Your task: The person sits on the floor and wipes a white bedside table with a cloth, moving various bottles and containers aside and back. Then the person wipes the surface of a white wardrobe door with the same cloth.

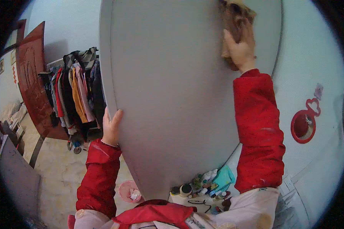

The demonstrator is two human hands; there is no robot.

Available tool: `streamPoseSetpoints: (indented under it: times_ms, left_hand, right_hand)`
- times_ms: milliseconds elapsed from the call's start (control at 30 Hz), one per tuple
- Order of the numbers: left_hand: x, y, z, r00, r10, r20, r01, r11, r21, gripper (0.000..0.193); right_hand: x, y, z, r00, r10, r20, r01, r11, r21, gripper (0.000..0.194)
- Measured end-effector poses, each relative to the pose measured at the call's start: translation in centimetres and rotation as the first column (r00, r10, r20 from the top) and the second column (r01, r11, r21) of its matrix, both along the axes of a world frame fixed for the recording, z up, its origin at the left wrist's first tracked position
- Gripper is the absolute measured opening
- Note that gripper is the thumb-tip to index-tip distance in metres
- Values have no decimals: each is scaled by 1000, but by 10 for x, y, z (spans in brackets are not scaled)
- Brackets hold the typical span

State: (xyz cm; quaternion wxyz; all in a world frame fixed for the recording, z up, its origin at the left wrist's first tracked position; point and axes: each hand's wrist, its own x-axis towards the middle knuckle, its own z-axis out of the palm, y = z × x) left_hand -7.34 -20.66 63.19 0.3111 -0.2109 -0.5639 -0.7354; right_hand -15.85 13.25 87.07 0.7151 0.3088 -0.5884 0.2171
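Observation:
A tall grey panel, which looks like the side of a wardrobe, fills the middle of the view. My left hand grips its left edge, the thumb lying on the face and the other fingers mostly hidden behind. High on the panel's right side, my right hand presses a crumpled brown cloth against the surface. The cloth and fingers are slightly blurred. Red sleeves cover both my forearms.
Clothes hang on a rack beside a reddish-brown door. A pink bin with crumpled paper stands on the floor. Bottles and jars crowd a white top below, beside a teal bag. A red-framed mirror hangs right.

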Motion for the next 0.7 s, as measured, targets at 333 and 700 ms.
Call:
streamPoseSetpoints:
  times_ms: [333, 700]
  left_hand:
    - [-9, -4, -8, 999, 31, -30, -32, 999, -22, 54]
    - [0, -3, -2, 998, 23, 51, -25, 999, 40, 45]
  right_hand:
    - [-61, 123, -30, 981, 102, 163, -30, 920, -391, 52]
    - [63, -169, -78, 999, 52, -10, -37, 822, 568, 52]
